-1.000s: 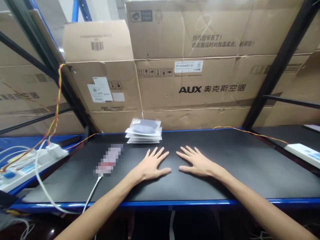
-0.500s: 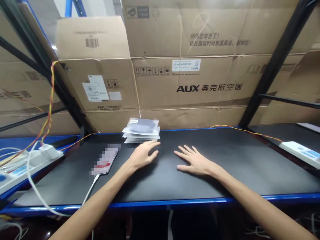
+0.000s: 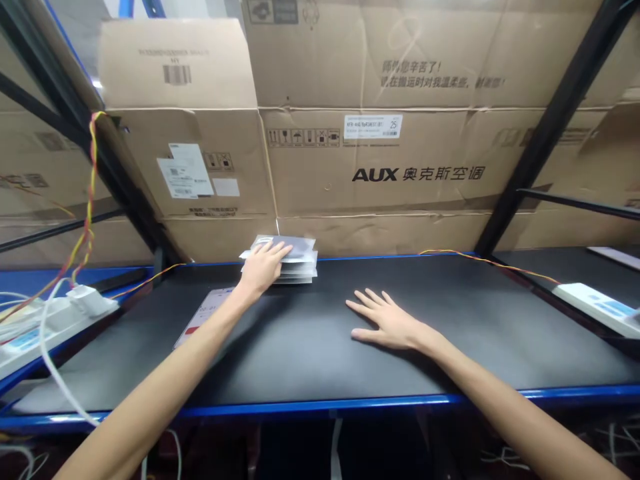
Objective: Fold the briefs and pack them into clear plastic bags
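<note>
A stack of flat, clear-plastic packets (image 3: 302, 257) with something grey inside stands at the back of the black tabletop. Over its left front part lies my left hand (image 3: 261, 269), fingers stretched out on the top packet; whether they press on it I cannot tell. The left thumb is mostly hidden. My right hand (image 3: 383, 321) rests palm down on the table, to the right of the stack, with its fingers spread and nothing in them. A phone (image 3: 203, 312) lies left of the stack, partly covered by my left forearm.
Large cardboard sheets (image 3: 420, 220) stand behind the table between black metal posts (image 3: 537, 140). White power strips lie on the left (image 3: 55, 327) and on the right (image 3: 600, 307). Twisted red-yellow wires (image 3: 90, 207) and white cables hang at the left. A blue edge (image 3: 320, 405) runs along the front.
My left hand has moved forward and left, from the table in front of the packets onto the top of the stack. My right hand has stayed in place.
</note>
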